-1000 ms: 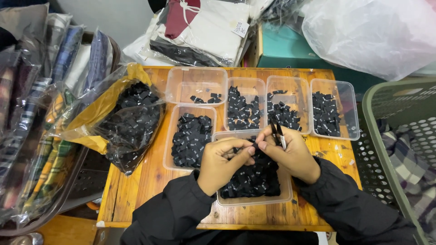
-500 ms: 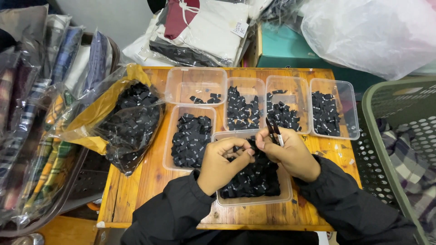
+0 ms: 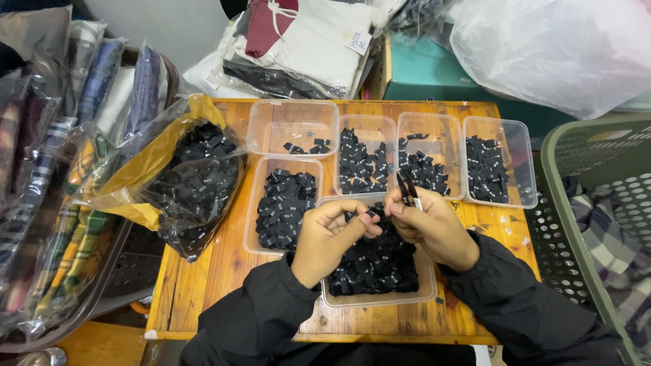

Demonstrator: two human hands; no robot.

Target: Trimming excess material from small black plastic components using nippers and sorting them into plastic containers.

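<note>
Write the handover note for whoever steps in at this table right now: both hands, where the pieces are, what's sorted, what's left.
Left hand: pinching one small black piece over the front tub.
Right hand: holding a few black pieces upright between its fingertips.
Sorted: five clear tubs behind hold black pieces; the back-left tub has only a few, the tub below it and the three to the right are fuller.
Left: the front tub is well filled, and the plastic bag at the table's left is full of pieces.
</note>
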